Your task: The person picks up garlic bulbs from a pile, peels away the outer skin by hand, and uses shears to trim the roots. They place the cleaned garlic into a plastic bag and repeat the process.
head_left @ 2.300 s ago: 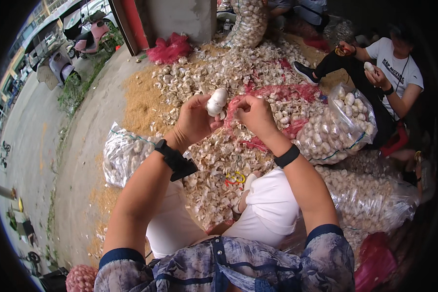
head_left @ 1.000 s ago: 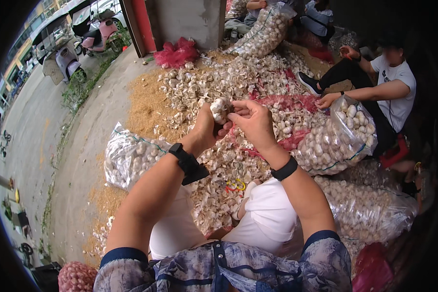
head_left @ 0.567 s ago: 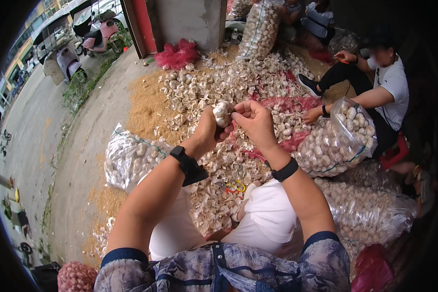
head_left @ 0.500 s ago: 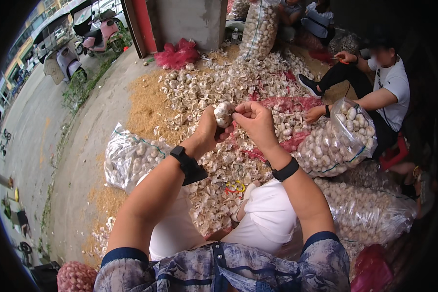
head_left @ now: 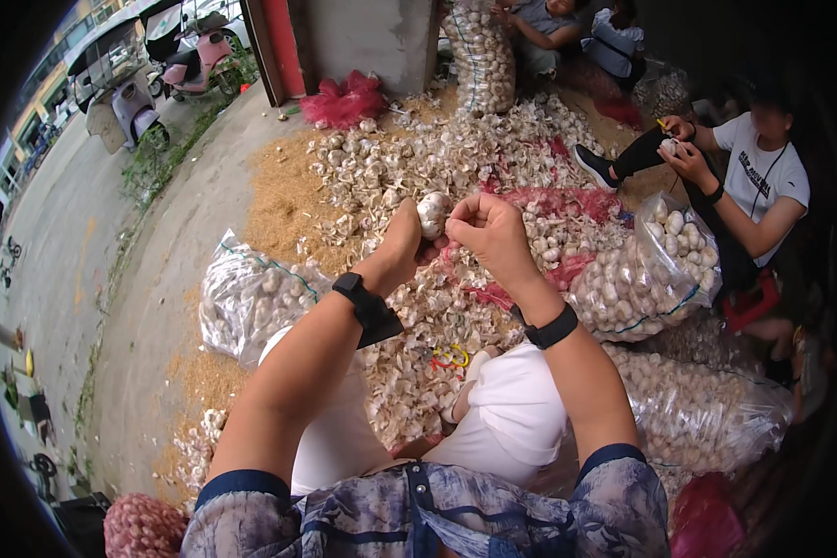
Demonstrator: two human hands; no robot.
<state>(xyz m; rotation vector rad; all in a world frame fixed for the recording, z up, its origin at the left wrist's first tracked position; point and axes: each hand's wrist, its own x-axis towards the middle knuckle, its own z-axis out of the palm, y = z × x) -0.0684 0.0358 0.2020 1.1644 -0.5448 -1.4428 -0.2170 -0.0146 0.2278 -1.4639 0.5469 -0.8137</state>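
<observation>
A whitish garlic bulb (head_left: 432,215) rests in my left hand (head_left: 401,244), whose fingers curl round it from below and the left. Just right of the bulb, my right hand (head_left: 493,234) is closed in a pinch, thumb against fingers. Whatever lies between those fingertips, if anything, is too small to make out. Beneath both hands spreads a heap of garlic bulbs and loose papery skins (head_left: 409,321). Yellow- and red-handled scissors (head_left: 451,356) lie on the skins near my foot.
Clear bags of garlic stand at left (head_left: 260,298) and right (head_left: 637,279), with another full bag (head_left: 707,409) nearer. Red netting (head_left: 567,203) crosses the heap. A seated co-worker (head_left: 763,177) holds a bulb and a yellow tool. A tall garlic bag (head_left: 479,60) stands far back.
My right fingertips have drawn slightly away from the bulb, which stays in my left hand. The co-worker's hands have come together around a bulb, and the tall bag behind has shifted left.
</observation>
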